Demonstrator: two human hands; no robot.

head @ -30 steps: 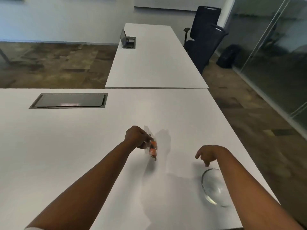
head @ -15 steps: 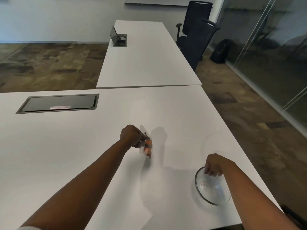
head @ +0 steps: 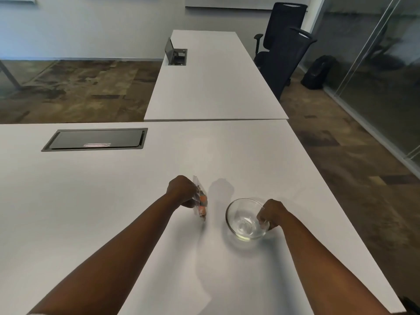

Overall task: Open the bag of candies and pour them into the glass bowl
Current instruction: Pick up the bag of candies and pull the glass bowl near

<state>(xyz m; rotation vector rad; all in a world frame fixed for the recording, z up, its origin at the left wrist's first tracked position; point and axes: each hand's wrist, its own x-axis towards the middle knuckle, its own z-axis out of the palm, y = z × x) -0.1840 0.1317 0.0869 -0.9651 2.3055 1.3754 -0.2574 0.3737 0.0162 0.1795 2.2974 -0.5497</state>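
A small clear bag of candies (head: 201,203), orange and dark pieces inside, stands upright on the white table (head: 91,201). My left hand (head: 183,191) grips it from the left side. To its right sits an empty glass bowl (head: 244,220), slightly tilted. My right hand (head: 271,213) pinches the bowl's right rim, fingers curled over the edge. The bag and bowl are a short gap apart.
A dark cable hatch (head: 95,139) is set into the table at the far left. A second white table (head: 211,80) joins beyond, with an open hatch (head: 176,54). Black office chairs (head: 283,48) and a glass wall (head: 375,71) stand to the right. The table's right edge runs close to the bowl.
My right hand took hold of the bowl's rim and dragged it left, closer to the bag. The left hand kept its grip on the bag.
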